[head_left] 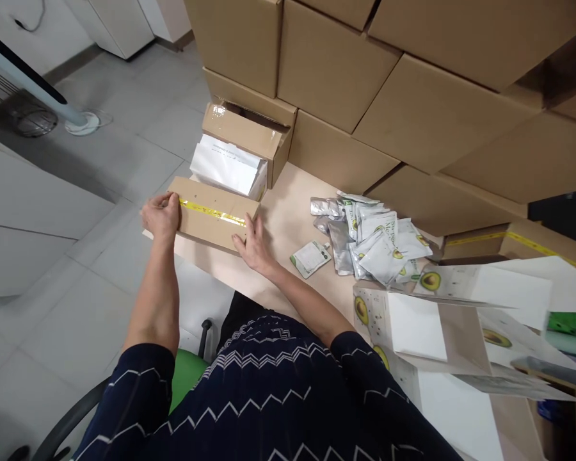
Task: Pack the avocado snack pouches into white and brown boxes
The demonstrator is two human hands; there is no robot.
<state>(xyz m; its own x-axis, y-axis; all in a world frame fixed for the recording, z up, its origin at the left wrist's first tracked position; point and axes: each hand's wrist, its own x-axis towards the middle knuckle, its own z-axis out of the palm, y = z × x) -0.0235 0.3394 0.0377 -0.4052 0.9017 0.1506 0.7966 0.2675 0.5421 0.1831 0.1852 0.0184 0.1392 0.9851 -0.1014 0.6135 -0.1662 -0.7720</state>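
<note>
An oblong brown cardboard carton (205, 227) lies broad face up at nine o'clock from the middle of the view, at the end of the pale tabletop (288, 192). It is closed, with glossy yellow printed packing tape (211, 212) along its top. Its long sides slant from just past nine o'clock to just past three. The visible cardboard looks flat and uncrushed.

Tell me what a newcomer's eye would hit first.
Probably the wall of brown cartons at the back of the table. Next, the yellow-taped box with the left hand at one end and the right hand at the other; then, right of that box, the heap of pouches.
</note>
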